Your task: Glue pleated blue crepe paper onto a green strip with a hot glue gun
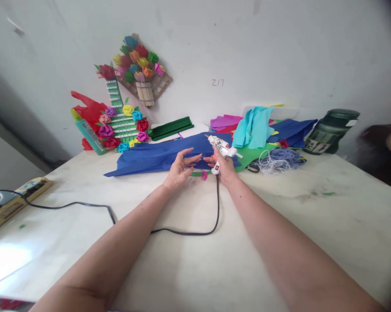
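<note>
1. Your gun [222, 147] is up over the right part of the blue sheet [159, 151], nozzle aimed toward the sheet's left and far side. A stub of glue stick shows at its rear.
2. Your right hand [228, 169] holds the gun by its grip, at the sheet's right near edge.
3. Your left hand [180, 170] is loosely spread at the sheet's near edge, fingers toward the gun. It looks empty, though you cannot rule out something tiny at the fingertips.
4. A pink scrap [204, 175] lies just off the sheet's near edge, between your hands.
5. As for progress, the gun is in hand, but no glue shows on the sheet, so any gluing there seems still undone. Whether the gun is hot, you cannot tell.
6. The cord [182, 234] loops on the near side of the sheet, passes beneath your left forearm and seems to run on to the power strip [39, 185], left of the sheet.
7. Right of the sheet lie a turquoise piece [253, 128], yarn [281, 161] and, farther off, a jar [328, 132].
8. Behind the sheet's left part stands a flowered ornament [122, 125], which looks complete; a bouquet [143, 69] hangs on the wall above.
</note>
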{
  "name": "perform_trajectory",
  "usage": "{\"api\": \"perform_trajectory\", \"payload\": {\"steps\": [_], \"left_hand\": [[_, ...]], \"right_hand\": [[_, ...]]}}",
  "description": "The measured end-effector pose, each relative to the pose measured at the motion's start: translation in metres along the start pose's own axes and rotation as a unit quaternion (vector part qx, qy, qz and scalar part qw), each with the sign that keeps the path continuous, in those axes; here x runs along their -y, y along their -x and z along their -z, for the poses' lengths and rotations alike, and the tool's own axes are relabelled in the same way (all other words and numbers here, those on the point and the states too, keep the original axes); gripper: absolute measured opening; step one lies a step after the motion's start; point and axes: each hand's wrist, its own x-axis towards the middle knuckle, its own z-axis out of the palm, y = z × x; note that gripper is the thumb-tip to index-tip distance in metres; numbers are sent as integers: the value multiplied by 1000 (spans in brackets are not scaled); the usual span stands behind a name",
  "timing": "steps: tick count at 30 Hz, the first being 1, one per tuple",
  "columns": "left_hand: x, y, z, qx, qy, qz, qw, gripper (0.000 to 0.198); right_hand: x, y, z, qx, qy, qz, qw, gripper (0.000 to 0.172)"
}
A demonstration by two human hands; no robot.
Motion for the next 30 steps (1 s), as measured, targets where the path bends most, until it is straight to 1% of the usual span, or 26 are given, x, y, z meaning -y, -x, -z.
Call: {"api": "perform_trajectory", "payload": {"steps": [2,4,8,13,17,24,27,30], "left_hand": [[1,0,-1,-3,15,14,1000,63],[-1,0,-1,-4,22,27,999,65],[-4,1,-2,-15,30,38,999,59],[-5,1,-2,-19,33,42,998,52],[-5,1,-3,-28,40,48,998,49],[-4,1,-3,-21,36,53,998,47],[-1,1,1,-29,-9,37,999,44],[0,1,5,-66,-126,-3,990,37]], "right_hand": [[-1,0,0,-6,7,2,1000,43],[-1,-1,0,-7,12,5,1000,44],[0,0,-1,1,17,6,1000,47],[0,1,-1,-10,-10,4,1000,48],[-1,0,-2,-13,-18,1,1000,47],[1,1,-2,-13,-28,2,1000,46],[2,2,-2,-13,-30,0,999,46],[3,1,-1,-10,-32,-3,999,43]]}}
